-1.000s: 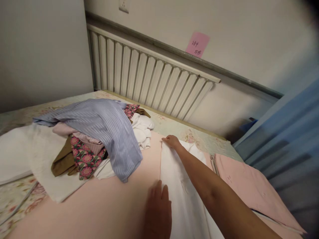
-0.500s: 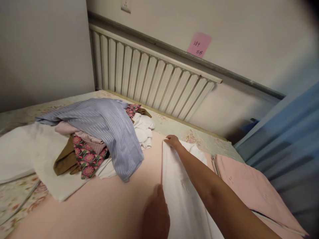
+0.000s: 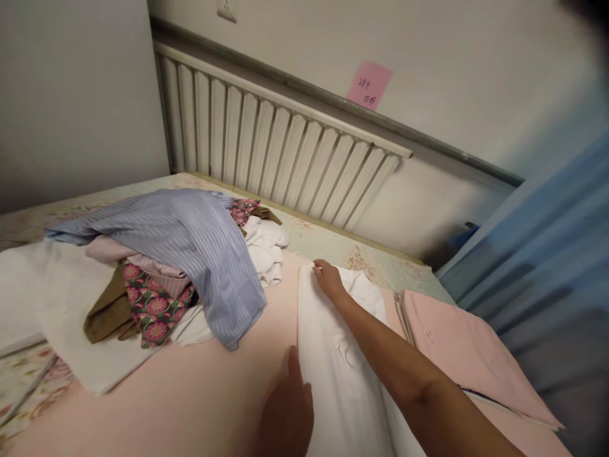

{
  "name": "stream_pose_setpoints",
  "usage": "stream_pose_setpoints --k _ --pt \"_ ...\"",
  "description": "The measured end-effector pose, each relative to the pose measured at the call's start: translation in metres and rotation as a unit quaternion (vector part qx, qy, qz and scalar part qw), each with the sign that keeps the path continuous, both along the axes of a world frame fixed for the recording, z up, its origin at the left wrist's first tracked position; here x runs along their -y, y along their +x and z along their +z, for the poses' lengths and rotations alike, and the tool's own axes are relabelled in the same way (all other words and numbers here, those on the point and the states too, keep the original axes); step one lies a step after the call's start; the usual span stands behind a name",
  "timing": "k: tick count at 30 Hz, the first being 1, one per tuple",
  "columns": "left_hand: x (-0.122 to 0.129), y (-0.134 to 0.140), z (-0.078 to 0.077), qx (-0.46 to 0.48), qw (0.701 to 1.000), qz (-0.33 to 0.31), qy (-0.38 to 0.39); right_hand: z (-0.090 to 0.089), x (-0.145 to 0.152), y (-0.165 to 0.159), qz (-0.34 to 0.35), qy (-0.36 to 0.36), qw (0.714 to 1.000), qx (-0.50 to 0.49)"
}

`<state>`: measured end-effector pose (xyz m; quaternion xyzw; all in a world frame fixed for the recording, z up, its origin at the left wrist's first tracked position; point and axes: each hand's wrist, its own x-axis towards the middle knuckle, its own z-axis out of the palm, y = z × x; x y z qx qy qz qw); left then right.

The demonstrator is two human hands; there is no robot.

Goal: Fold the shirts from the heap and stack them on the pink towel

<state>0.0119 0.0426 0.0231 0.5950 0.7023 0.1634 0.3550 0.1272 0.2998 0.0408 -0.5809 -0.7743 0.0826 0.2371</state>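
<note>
White cloth (image 3: 337, 393) lies straight-edged, broad pink surface (image 3: 204, 393) alongside.

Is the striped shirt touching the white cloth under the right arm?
Apart: the head view shows pink surface between the striped shirt and the white cloth.

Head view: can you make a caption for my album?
Right hand at the far end of a white cloth, left hand by its edge, a striped blue garment topping the clothes pile.

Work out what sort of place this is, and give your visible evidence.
Probably a bedroom or dormitory room, though I can't be certain: there is floral-patterned bedding, a loose pile of clothes, and a wall radiator behind.
</note>
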Motion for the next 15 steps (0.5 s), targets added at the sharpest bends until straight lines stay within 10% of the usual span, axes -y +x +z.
stream_pose_setpoints --k 10,15 --pt "-0.005 -0.001 -0.014 -0.003 1.0 -0.012 0.012 -0.05 0.079 0.005 0.095 0.04 0.978 0.184" --pt "-0.009 -0.003 -0.012 -0.009 1.0 -0.025 0.008 -0.038 0.075 0.01 0.101 0.006 0.988 0.115"
